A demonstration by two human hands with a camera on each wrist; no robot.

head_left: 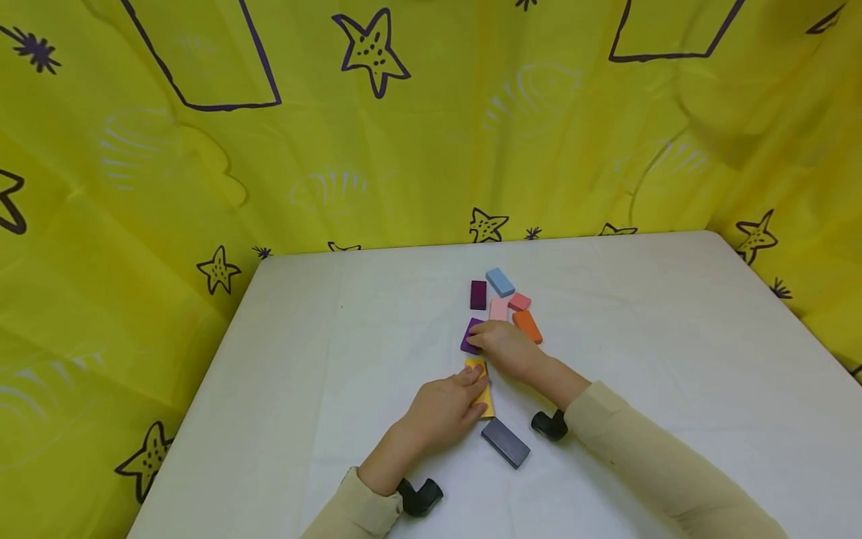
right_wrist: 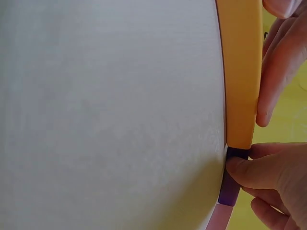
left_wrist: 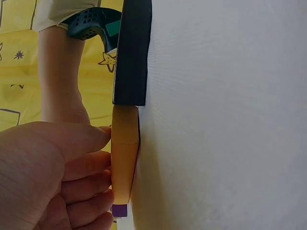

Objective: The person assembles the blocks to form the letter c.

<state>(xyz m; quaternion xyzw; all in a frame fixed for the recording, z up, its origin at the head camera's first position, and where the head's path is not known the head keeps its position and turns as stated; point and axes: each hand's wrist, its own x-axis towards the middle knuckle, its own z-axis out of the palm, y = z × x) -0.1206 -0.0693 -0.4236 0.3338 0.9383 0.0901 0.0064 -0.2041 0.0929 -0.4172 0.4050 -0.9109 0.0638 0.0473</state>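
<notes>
My left hand (head_left: 441, 410) rests its fingers on top of a long yellow block (head_left: 488, 406) lying on the table. In the left wrist view the thumb and fingertips touch the upper face of this yellow block (left_wrist: 125, 158). Just beyond it, my right hand (head_left: 509, 349) pinches a purple block (head_left: 471, 346), which lies on the table. The right wrist view shows the right thumb against the side of the purple block (right_wrist: 230, 184), other fingers partly hidden behind. A dark grey block (head_left: 505, 443) lies at the near end of the yellow one.
Beyond the right hand lie a maroon block (head_left: 478, 295), a light blue block (head_left: 500, 282), a pink block (head_left: 498, 308), a small coral block (head_left: 519, 302) and an orange block (head_left: 528, 327). A white cloth covers the table (head_left: 377, 322); a yellow patterned curtain (head_left: 417, 150) hangs behind.
</notes>
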